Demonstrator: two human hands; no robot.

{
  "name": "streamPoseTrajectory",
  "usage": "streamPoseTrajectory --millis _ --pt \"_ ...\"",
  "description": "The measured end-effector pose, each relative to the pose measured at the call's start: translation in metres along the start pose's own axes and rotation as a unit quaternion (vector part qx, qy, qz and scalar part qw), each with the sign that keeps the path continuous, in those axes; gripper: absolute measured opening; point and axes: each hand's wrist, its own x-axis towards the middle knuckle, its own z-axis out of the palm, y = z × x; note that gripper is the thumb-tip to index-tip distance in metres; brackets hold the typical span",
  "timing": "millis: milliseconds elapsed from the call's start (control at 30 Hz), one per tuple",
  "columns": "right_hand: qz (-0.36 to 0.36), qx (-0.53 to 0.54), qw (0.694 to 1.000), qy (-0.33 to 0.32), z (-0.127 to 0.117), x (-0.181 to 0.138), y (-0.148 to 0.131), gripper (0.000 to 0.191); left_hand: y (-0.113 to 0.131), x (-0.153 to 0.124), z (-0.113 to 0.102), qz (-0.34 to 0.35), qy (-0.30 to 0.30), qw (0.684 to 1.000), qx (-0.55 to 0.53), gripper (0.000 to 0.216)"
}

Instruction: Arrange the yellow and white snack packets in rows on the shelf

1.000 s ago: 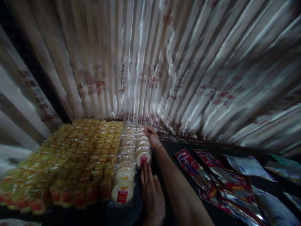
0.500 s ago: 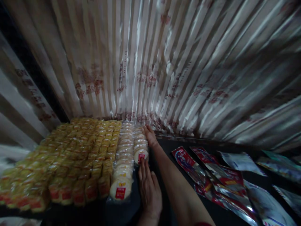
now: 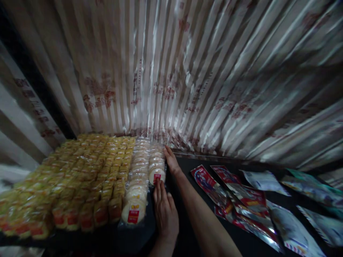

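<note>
A short row of round white cakes in clear wrappers stands between my two hands. My left hand lies with fingers stretched forward, its fingertips against the red label on the front cake. Beyond it, my right hand reaches along the row's right side near the back, fingers extended; whether they touch the wrappers is hard to tell. To the left runs a longer row of the same wrapped cakes, its front cake showing a red label. Neither hand grasps anything.
Many rows of yellow wrapped cakes fill the left of the black shelf. Red shiny packets and whitish pouches lie at right. Wrinkled, striped printed sheeting rises behind.
The view has shifted slightly, so the goods sit further left. My right hand has eased a little rightward and nearer along the short row. My left hand stays at its front.
</note>
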Motion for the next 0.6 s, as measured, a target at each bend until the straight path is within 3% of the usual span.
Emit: streamPoseTrajectory --millis 200,367,600 --pt "-0.008 0.005 1.000 -0.025 0.008 -0.013 -0.005 0.072 0.000 0.000 0.000 0.006 0.010 1.000 0.003 0.050" --pt "-0.052 0.009 0.999 0.005 0.015 -0.016 -0.001 0.073 -0.001 0.000 0.003 0.015 0.034 0.999 -0.015 0.049" --pt "-0.056 0.027 0.998 0.018 0.019 -0.013 0.005 0.069 -0.005 -0.002 0.006 0.023 0.043 0.998 -0.027 0.049"
